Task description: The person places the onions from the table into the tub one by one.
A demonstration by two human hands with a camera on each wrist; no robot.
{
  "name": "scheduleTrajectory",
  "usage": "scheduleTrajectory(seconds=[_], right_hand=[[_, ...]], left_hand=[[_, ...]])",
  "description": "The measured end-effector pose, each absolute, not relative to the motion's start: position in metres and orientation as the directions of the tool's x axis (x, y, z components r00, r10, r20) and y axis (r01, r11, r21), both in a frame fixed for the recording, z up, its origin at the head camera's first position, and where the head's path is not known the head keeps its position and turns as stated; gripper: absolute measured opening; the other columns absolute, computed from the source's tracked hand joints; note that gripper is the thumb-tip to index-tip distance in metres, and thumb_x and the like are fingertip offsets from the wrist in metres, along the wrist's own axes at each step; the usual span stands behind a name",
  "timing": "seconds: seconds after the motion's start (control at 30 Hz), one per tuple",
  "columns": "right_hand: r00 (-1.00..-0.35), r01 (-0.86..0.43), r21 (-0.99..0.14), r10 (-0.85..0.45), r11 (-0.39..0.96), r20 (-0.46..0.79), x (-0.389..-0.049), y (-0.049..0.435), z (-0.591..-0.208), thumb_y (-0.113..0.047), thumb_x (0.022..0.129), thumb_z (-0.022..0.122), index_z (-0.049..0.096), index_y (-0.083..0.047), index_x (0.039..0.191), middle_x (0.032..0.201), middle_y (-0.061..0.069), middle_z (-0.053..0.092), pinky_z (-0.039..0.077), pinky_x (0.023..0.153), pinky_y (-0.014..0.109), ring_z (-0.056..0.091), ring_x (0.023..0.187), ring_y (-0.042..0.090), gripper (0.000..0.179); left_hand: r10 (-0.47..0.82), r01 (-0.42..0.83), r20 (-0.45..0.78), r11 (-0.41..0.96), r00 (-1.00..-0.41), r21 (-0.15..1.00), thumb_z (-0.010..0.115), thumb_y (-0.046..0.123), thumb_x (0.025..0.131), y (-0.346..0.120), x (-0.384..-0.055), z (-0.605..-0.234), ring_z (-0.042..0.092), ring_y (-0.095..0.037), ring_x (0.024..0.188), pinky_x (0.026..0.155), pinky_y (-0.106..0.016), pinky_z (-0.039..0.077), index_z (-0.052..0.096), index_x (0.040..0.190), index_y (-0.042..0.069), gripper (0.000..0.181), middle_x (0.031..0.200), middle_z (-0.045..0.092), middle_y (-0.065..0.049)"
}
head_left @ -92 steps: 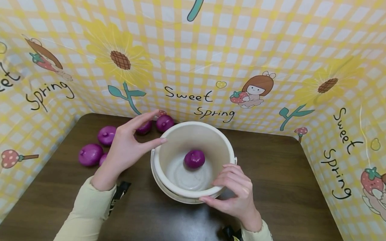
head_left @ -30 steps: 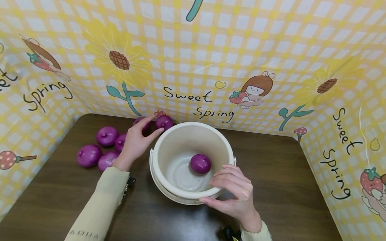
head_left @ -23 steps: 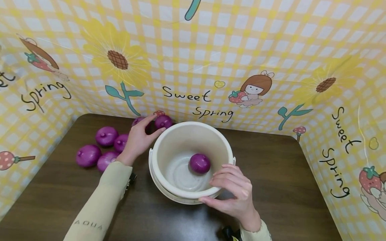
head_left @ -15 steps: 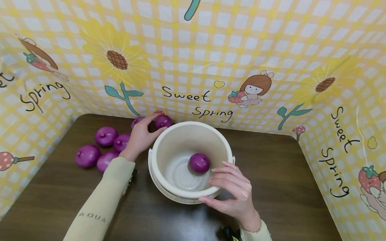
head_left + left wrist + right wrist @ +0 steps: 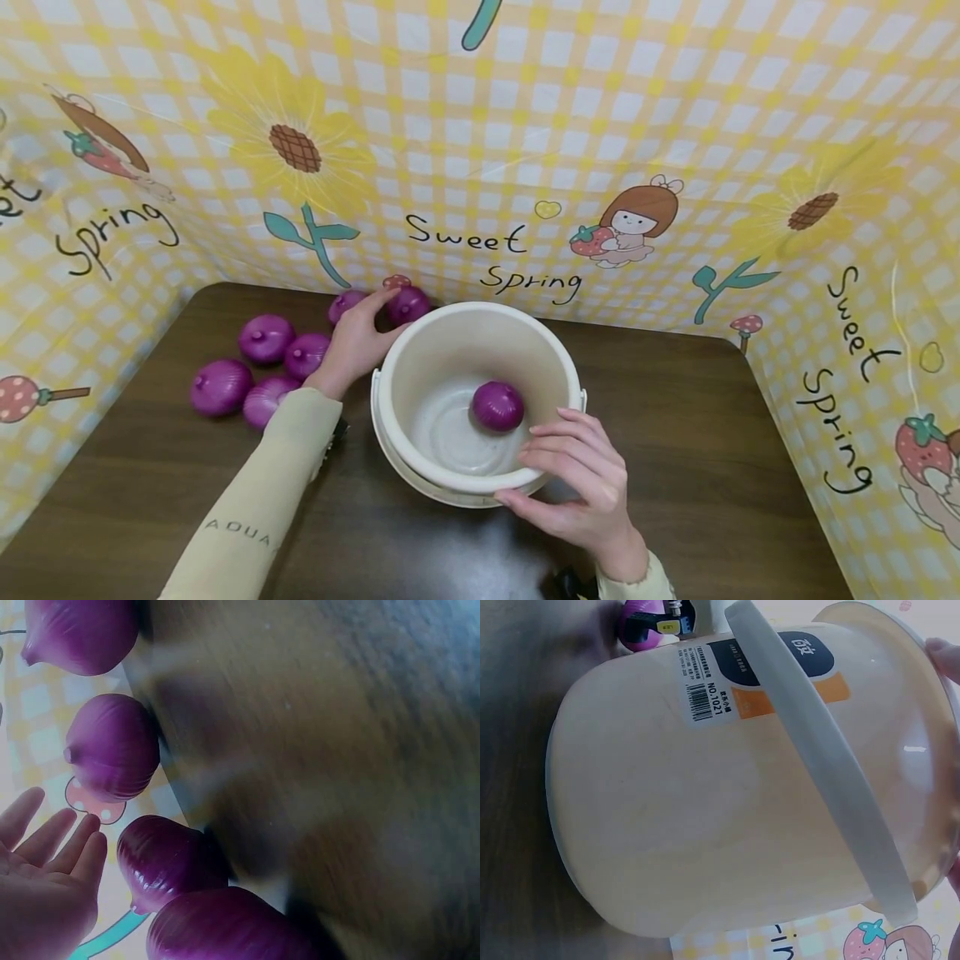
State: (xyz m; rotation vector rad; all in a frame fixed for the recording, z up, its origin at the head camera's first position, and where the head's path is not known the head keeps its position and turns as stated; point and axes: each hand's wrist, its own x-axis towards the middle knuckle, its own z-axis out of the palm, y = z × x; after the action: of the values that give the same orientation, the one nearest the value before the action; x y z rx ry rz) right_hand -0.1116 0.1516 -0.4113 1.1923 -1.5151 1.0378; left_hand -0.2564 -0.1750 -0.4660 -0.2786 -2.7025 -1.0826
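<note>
My left hand [image 5: 360,337] reaches past the bucket's left side toward a purple onion [image 5: 409,305] at the back of the table. Its fingers are spread and hold nothing; in the left wrist view the left hand [image 5: 56,889] shows relaxed fingers beside the onions. My right hand [image 5: 581,479] holds the near right rim of a cream bucket [image 5: 480,483], thumb outside and fingers over the inside. One purple onion [image 5: 498,407] lies on the bucket's floor. The right wrist view shows the bucket's labelled side and its lowered handle [image 5: 832,765].
More purple onions lie on the table's left: one behind my left hand [image 5: 344,306], others farther left, such as a large onion [image 5: 221,387]. The dark wooden table [image 5: 675,417] meets a yellow checked cloth [image 5: 480,150] at the back and sides.
My left hand has moved from over the bucket's left rim back to the rear onion. Since the oldest frame, the onion inside the bucket has shifted right. My right hand stays at the rim.
</note>
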Motion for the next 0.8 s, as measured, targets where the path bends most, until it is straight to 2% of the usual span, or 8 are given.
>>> scheduleTrajectory(seconds=[0.37,0.8], right_hand=[[-0.106,-0.987,-0.080,-0.196,0.138,0.975,-0.114,0.151,-0.414,-0.027,0.076,0.093,0.075,0.001,0.079,0.077,0.010,0.071,0.050,0.083,0.050,0.065,0.068,0.025,0.034],[-0.109,-0.989,-0.086,-0.190,0.122,0.976,-0.115,0.152,-0.415,-0.026,0.075,0.094,0.075,0.002,0.078,0.076,0.010,0.070,0.050,0.086,0.050,0.065,0.068,0.024,0.034]], left_hand=[[0.115,0.249,0.243,0.722,-0.963,0.645,0.079,0.032,0.089,-0.176,-0.262,-0.473,0.042,-0.039,0.139,0.114,-0.053,0.033,0.051,0.146,-0.003,0.073,0.150,0.047,-0.024],[0.124,0.261,0.250,0.717,-0.960,0.646,0.084,0.027,0.084,-0.170,-0.277,-0.478,0.043,-0.039,0.138,0.114,-0.053,0.033,0.049,0.147,-0.003,0.078,0.148,0.050,-0.022]])
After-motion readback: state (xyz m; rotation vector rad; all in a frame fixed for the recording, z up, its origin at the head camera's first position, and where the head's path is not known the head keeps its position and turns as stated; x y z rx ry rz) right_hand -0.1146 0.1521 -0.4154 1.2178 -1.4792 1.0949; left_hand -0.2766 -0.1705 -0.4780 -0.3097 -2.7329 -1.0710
